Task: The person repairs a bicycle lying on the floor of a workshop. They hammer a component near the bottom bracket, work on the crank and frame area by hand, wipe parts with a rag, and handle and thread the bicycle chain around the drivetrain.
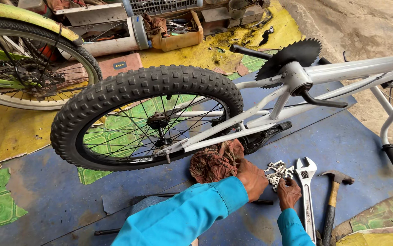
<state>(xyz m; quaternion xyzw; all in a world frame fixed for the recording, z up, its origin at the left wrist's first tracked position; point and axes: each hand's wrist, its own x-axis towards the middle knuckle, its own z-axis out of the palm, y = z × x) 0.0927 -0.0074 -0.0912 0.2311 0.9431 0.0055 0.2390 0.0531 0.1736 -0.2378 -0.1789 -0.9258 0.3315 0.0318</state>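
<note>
A white bicycle frame lies upside down on a blue mat, its knobby black rear wheel raised in the middle of the view. Below the wheel, a bunched-up pale chain rests on the mat. My left hand, in a bright blue sleeve, is closed on the chain's left side. My right hand pinches its lower right edge. A crumpled reddish-brown rag lies just left of my left hand, under the frame's stays.
An adjustable wrench and a hammer lie right of the chain. The toothed chainring and crank arm stick up at the frame. A green bicycle's wheel stands at upper left; boxes of parts sit behind.
</note>
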